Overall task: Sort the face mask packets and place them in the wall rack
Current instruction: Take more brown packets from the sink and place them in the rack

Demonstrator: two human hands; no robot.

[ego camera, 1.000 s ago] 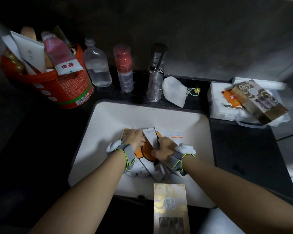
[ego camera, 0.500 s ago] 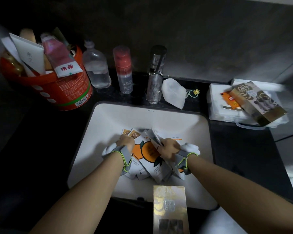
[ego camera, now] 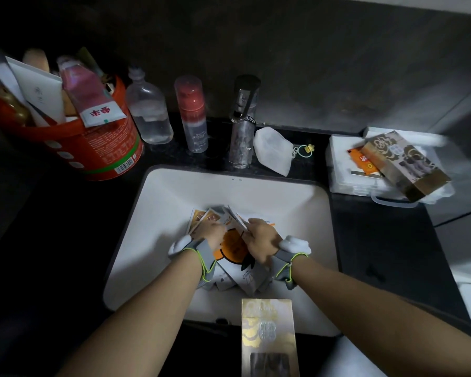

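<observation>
Your dark counter (ego camera: 378, 240) holds a white sink (ego camera: 174, 191) with packets (ego camera: 234, 248) heaped in it. Along the back stand a red bucket (ego camera: 93, 148), a clear bottle (ego camera: 150, 115), a red-capped bottle (ego camera: 192, 115), the tap (ego camera: 242, 123) and what may be a folded mask (ego camera: 272, 151). A white tray (ego camera: 343, 170) sits at your right and a gold box (ego camera: 268, 336) at the near edge.

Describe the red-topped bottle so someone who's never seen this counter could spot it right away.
Behind the white sink, on the dark counter, find the chrome faucet. Two bottles stand to its left; take the slim bottle nearer the faucet. Unlike the rounder clear bottle beside it, it has a red top.
</observation>
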